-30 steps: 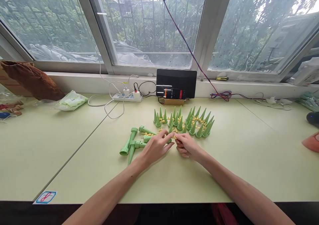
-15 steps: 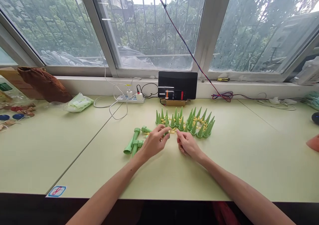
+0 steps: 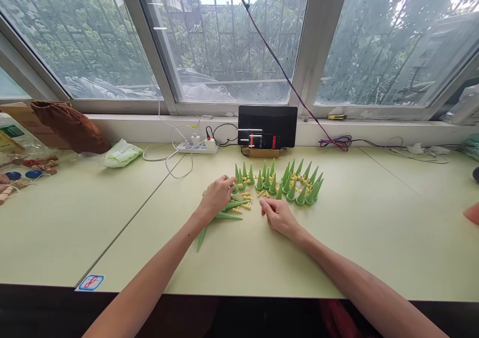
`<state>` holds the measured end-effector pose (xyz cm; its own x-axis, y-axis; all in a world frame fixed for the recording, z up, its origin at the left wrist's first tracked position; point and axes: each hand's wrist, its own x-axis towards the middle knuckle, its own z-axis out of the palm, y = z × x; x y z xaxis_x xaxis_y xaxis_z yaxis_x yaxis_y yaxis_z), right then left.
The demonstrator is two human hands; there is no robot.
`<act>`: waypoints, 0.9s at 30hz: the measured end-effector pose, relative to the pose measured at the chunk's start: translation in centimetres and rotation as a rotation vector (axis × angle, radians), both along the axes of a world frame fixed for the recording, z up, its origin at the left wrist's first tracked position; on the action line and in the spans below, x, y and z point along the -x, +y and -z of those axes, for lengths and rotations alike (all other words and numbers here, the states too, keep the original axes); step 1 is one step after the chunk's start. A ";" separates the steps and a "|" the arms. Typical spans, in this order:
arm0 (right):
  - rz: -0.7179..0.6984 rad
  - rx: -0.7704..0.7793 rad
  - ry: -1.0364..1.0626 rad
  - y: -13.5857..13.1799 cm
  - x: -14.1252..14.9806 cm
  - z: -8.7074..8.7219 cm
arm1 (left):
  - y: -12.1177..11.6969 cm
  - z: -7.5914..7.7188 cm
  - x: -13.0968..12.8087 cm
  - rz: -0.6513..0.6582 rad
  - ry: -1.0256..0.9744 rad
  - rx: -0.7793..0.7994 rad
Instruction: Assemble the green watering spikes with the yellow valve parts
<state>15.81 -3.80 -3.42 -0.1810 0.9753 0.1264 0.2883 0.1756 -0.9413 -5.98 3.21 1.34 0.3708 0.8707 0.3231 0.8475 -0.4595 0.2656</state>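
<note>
Several upright green cones [image 3: 284, 180] stand in a cluster on the pale green table [image 3: 366, 238], with small yellow pieces [image 3: 245, 200] scattered among them. My left hand [image 3: 217, 196] reaches over a few long green spikes [image 3: 224, 213] lying flat, its fingertips at the leftmost cone; the fingers are curled and what they hold is hidden. My right hand [image 3: 277, 215] rests on the table just in front of the cones, fingers pinched together on something too small to name.
A black box with a phone [image 3: 266, 134] leans at the sill behind the cones. A power strip with cables [image 3: 196, 147] lies to its left, beside a green-white packet [image 3: 121, 154] and a brown bag [image 3: 69, 126]. Small wooden items [image 3: 22, 170] lie far left.
My left hand moved away from the right hand, up and left to the lying spikes and the leftmost cone. The right hand stayed nearly in place.
</note>
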 end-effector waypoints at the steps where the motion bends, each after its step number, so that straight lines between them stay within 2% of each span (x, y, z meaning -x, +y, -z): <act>1: -0.001 0.001 -0.003 0.0 0.0 0.0 | 0.1 0.0 -0.2 -0.001 0.021 0.000; 12: -0.013 -0.007 -0.026 -0.2 -0.1 -0.4 | 1.0 0.3 -0.8 0.006 0.144 0.027; 17: -0.019 -0.025 -0.045 -0.1 -0.2 -0.4 | 0.5 0.2 -0.7 0.032 0.109 0.020; 20: -0.020 -0.026 -0.048 -0.2 -0.2 -0.4 | -0.3 -0.5 0.0 0.091 0.015 0.016; 23: -0.017 -0.039 -0.057 -0.2 -0.2 -0.5 | -1.2 -1.8 1.2 0.178 -0.161 -0.007; 25: -0.015 -0.052 -0.065 -0.2 -0.2 -0.5 | -1.4 -2.8 2.0 0.161 -0.285 -0.032; 27: -0.015 -0.060 -0.070 -0.2 -0.2 -0.5 | -1.3 -3.5 2.8 0.089 -0.349 -0.059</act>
